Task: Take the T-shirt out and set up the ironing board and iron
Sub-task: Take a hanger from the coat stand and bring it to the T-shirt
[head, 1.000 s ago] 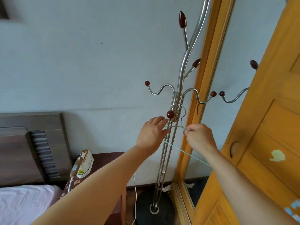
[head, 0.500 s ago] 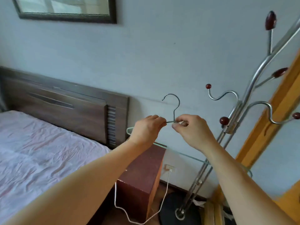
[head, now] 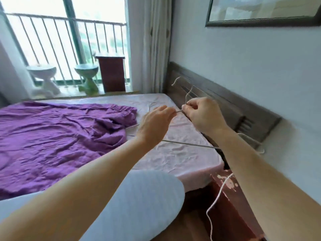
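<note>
A purple T-shirt [head: 57, 136] lies crumpled on the bed's pink sheet [head: 184, 153], left of my hands. Both hands hold a thin wire hanger [head: 187, 145] over the bed's right side. My right hand [head: 203, 115] pinches the hanger at the base of its hook. My left hand [head: 156, 124] grips the hanger's neck just to the left of it. The hook rises in front of the dark headboard [head: 225, 105]. A pale padded ironing board end [head: 142, 202] shows under my arms. The iron is out of view.
A reddish bedside cabinet [head: 232, 206] stands at the lower right with a white cord [head: 217, 202] hanging over it. Beyond the bed are a window with railings [head: 69, 40], a curtain [head: 156, 44], two stools and a dark stand [head: 112, 73]. A framed picture [head: 260, 11] hangs on the wall.
The view has swung left from the coat stand to the bed. Both hands took the hanger off the stand and carried it over the bed, still gripping it.
</note>
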